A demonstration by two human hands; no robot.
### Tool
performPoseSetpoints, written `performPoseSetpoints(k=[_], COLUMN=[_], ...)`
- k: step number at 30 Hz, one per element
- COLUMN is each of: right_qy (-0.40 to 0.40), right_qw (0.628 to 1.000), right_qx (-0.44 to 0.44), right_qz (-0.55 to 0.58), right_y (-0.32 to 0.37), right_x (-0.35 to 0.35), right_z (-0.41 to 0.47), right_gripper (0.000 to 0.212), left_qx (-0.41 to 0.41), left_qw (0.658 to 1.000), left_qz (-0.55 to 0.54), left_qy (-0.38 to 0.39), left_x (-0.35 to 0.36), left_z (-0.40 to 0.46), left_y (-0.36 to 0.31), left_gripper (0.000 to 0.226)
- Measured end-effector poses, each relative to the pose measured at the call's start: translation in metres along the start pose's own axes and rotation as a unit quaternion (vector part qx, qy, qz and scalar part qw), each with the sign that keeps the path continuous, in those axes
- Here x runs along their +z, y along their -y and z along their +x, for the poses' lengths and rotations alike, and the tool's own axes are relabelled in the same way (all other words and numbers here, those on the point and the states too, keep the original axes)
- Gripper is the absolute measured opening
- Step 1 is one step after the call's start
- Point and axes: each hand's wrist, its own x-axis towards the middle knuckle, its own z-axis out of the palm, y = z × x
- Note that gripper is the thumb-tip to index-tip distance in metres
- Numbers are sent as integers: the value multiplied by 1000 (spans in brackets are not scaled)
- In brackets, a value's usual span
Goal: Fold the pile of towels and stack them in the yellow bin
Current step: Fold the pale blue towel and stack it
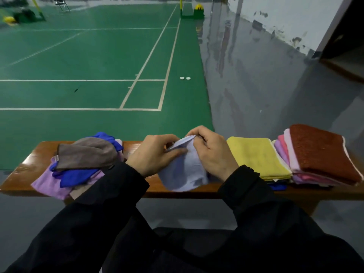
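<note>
- We see the left hand (155, 154) and the right hand (212, 152) close together above the middle of the wooden bench (23, 174), both pinching the top edge of one pale lavender towel (185, 172).
- The towel hangs down from our fingers, and its lower part bunches on the bench's near edge, at six o'clock from the hands.
- At nine o'clock from the hands lies the unfolded pile (78, 164): a grey towel (86, 154) on top, a blue one (76, 176) under it, a lilac one (51, 184) at the bottom.
- At three o'clock, just beside the right hand, sits a folded yellow towel (260, 156) on a low stack.
- Further along at three o'clock is a second stack of pink and lilac folded towels (285, 152), topped by a rust-brown towel (323, 152).
- We cannot make out a yellow bin anywhere on the bench.
- Beyond the bench, at twelve o'clock, stretches a green court floor (88, 62) with white lines.
</note>
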Motion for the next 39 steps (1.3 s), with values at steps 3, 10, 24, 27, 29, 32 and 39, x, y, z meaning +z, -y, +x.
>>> performPoseSetpoints(k=[3, 10, 24, 27, 29, 32, 39], right_qy=[67, 180, 124, 93, 68, 17, -60], right_qw=[997, 974, 985, 984, 985, 982, 981], right_qx=[28, 67, 54, 80, 81, 49, -13], right_qz=[-9, -116, -108, -128, -136, -182, -182], right_y=[-5, -32, -32, -39, -45, -51, -46], right_x=[-12, -41, 29, 11, -3, -19, -61], right_z=[6, 18, 13, 18, 28, 56, 81], right_gripper=[14, 24, 9, 17, 27, 23, 42], left_qx=[3, 6, 19, 3, -7, -33, 59], left_qw=[1000, 998, 998, 999, 997, 993, 962], left_qz=[-12, -36, -58, -6, 34, 73, 99], left_qy=[-27, 46, -15, -48, -62, -90, -249], left_x=[-4, -20, -19, -36, -45, -50, -71], left_z=[1, 2, 18, 18, 24, 46, 65], left_y=[3, 13, -2, 17, 32, 47, 37], left_gripper=[42, 34, 34, 36, 35, 26, 30])
